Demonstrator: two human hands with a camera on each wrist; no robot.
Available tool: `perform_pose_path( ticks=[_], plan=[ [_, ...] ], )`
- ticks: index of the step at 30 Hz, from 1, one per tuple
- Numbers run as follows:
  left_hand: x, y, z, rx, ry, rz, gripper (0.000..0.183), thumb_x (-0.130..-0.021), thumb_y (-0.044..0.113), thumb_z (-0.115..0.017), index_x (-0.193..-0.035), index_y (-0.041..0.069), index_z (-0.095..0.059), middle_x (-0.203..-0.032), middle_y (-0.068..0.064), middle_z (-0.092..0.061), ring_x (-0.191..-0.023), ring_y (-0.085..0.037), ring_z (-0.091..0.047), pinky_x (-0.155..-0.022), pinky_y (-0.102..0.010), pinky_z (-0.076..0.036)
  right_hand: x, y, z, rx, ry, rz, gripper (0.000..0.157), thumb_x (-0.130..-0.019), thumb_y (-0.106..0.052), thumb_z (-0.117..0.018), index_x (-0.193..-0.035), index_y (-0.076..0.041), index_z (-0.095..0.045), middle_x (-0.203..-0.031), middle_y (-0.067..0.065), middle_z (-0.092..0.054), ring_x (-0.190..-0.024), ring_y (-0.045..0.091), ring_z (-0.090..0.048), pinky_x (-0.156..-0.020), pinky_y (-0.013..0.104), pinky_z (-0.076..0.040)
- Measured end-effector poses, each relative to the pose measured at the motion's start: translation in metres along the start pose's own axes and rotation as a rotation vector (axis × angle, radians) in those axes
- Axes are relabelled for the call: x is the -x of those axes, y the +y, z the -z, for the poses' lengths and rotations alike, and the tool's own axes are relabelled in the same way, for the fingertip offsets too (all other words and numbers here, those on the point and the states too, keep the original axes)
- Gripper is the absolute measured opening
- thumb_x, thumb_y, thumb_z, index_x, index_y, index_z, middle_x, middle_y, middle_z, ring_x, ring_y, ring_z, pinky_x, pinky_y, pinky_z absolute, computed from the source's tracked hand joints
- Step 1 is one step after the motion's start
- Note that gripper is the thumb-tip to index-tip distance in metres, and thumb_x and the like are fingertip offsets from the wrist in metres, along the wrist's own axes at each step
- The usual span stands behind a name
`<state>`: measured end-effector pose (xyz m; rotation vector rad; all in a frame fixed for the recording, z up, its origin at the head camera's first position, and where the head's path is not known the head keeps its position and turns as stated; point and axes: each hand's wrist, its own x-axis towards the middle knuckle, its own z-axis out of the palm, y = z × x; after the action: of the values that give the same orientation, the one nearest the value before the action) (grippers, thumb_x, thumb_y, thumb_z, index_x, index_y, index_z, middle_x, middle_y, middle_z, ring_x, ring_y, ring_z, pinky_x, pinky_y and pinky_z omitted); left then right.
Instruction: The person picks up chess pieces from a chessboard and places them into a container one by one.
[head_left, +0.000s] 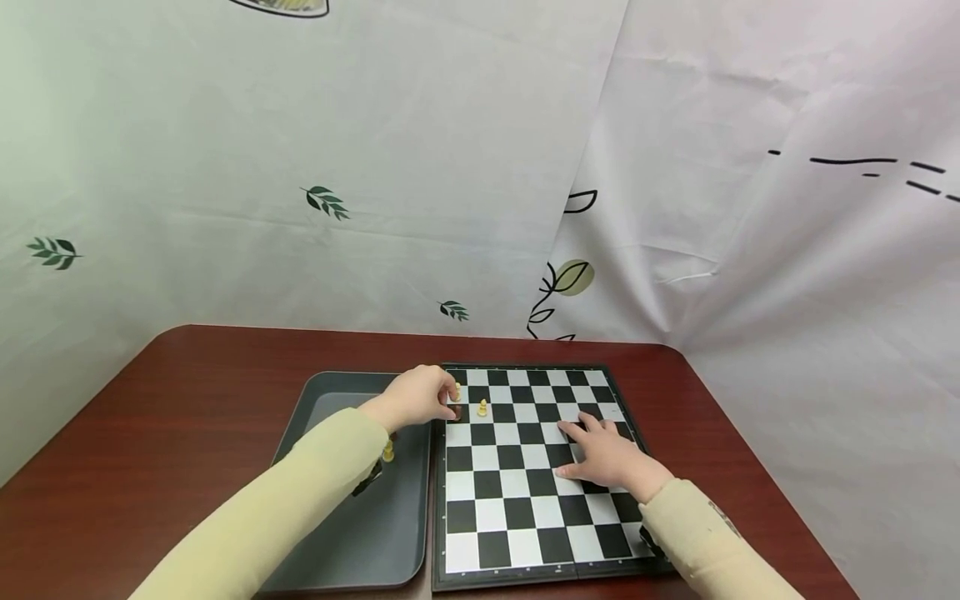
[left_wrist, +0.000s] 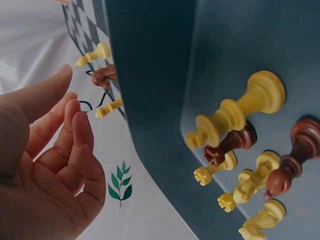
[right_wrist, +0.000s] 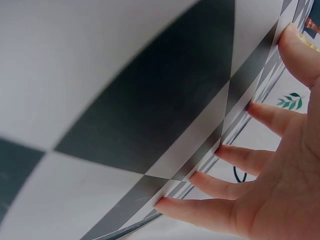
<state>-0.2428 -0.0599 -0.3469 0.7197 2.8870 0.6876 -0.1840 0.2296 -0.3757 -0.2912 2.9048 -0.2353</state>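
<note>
The left hand's fingers (left_wrist: 75,135) are seen loose and uncurled in the left wrist view, with nothing held between them. Just beyond them, a brown piece (left_wrist: 103,75) is found standing on the chessboard (head_left: 525,508), flanked by two yellow pawns (left_wrist: 95,54), all at the board's far left corner. In the head view the left hand (head_left: 416,398) is poised right beside that brown piece, though contact cannot be told. The right hand (head_left: 609,457) is laid flat on the board's right half, its fingers (right_wrist: 235,157) spread and pressed to the squares, gripping nothing. Left of the board, a dark tray (head_left: 375,533) is set on the red-brown bench (head_left: 187,400), and a cluster of yellow and brown pieces (left_wrist: 240,150) is left waiting in it. By the look of it, only three pieces are placed so far; most of the set is yet to be moved across.
</note>
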Motion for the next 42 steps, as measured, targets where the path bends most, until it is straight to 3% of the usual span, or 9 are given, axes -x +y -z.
perform_pose_path(
  ticks=[17,42],
  plan=[
    [-0.012,-0.004,-0.011,-0.037,-0.027,0.054,0.011,-0.077,0.014,-0.078,-0.079,0.013,-0.067,-0.072,0.003,-0.058,-0.065,-0.012,-0.051,-0.060,-0.029,-0.043,-0.001,-0.001,0.000,0.008,-0.003,-0.011,0.072,-0.077,-0.044,-0.074,-0.136,-0.012,-0.050,-0.143,0.023,-0.037,-0.126,0.048,-0.037,-0.088,0.064,-0.040],
    [-0.015,-0.006,-0.017,-0.060,-0.007,0.040,0.012,-0.080,0.008,-0.073,-0.072,0.013,-0.065,-0.071,0.004,-0.060,-0.064,-0.012,-0.050,-0.059,-0.028,-0.041,-0.001,-0.001,0.000,0.010,-0.005,-0.021,0.072,-0.076,-0.044,-0.075,-0.136,-0.012,-0.050,-0.144,0.024,-0.036,-0.126,0.049,-0.037,-0.088,0.065,-0.040]
  ],
)
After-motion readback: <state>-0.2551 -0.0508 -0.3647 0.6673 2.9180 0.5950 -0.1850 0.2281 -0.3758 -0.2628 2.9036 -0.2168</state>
